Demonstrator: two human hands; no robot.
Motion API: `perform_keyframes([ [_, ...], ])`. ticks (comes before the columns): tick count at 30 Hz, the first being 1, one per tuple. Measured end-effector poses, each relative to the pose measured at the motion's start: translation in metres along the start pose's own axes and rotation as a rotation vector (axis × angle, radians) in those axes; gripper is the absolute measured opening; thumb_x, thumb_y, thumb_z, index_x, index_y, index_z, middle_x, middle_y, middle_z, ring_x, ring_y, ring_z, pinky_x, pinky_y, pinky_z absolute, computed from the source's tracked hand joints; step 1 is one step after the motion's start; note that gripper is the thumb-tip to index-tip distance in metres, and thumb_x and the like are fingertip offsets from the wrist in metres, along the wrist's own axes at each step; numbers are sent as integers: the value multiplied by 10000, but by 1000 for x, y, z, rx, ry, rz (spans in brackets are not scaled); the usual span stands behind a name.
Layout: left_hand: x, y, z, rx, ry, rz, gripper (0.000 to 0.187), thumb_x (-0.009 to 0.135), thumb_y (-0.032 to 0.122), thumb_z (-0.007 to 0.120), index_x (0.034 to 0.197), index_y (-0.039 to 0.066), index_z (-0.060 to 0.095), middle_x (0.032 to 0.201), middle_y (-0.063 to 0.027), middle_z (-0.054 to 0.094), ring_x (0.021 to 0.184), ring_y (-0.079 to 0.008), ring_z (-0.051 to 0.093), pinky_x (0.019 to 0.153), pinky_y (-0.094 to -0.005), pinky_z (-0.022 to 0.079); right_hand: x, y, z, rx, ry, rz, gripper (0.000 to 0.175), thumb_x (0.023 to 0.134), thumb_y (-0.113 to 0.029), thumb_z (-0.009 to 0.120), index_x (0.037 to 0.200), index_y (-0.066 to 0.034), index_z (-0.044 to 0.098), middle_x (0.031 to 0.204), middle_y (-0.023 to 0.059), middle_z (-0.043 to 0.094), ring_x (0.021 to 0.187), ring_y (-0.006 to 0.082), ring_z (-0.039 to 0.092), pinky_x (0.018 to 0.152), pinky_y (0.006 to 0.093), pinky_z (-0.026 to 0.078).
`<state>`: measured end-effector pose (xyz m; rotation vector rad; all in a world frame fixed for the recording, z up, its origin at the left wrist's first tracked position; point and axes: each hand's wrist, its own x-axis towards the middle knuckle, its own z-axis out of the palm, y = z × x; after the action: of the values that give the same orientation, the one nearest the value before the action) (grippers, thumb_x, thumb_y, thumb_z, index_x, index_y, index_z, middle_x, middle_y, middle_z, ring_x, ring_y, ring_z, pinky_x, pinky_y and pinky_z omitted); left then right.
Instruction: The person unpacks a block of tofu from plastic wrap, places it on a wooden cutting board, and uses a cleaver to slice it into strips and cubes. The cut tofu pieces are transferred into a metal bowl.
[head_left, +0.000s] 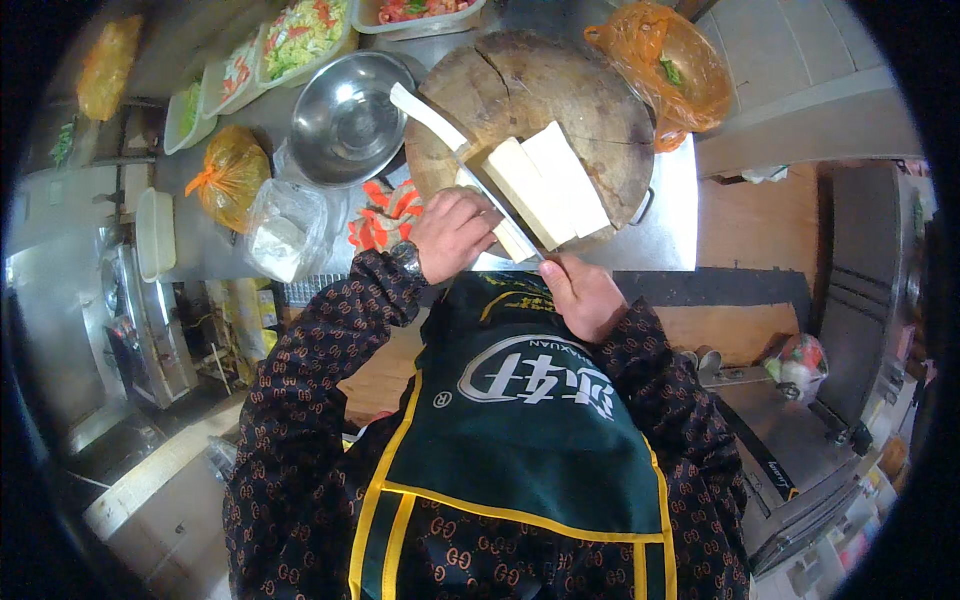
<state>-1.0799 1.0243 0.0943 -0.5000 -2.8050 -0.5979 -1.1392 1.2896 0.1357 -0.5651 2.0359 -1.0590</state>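
Observation:
A round wooden chopping board (480, 97) with cracks lies on the metal worktop. Pale blocks, perhaps tofu (562, 180), rest side by side on its front part. My right hand (585, 296) is closed around the handle of a kitchen knife (495, 201), whose blade stands on edge to the left of the blocks, pointing away to the upper left. Against the blade's left side, at the board's front edge, my left hand (457, 232) rests on a pale strip (511, 241); its fingertips are curled near the blade. Another long white strip (427, 116) lies at the board's left edge.
A steel bowl (352, 120) stands left of the board, a crumpled red-and-grey cloth (386, 214) below it. Farther left are a clear bag (281, 240) and an orange bag (231, 176). Food tubs (306, 41) line the back; an orange-bagged bowl (694, 75) stands back right.

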Motion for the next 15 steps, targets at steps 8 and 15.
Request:
perform_keyframes([
  [8,10,-5,-7,31,-59,6,363,789,156,776,1134,87,688,1147,-91,619,1136,-314,573,1054,-455,447,-5,-3,-4,92,35,-54,382,1082,-331,479,1102,18,635,782,183,650,719,337,638,662,435,501],
  [15,37,-18,-18,3,-192,223,400,729,102,753,1111,59,641,1123,-115,641,1138,-323,596,1059,-472,462,-54,0,-35,307,129,-21,408,1087,-266,445,1282,58,598,665,24,578,603,103,554,559,276,436],
])
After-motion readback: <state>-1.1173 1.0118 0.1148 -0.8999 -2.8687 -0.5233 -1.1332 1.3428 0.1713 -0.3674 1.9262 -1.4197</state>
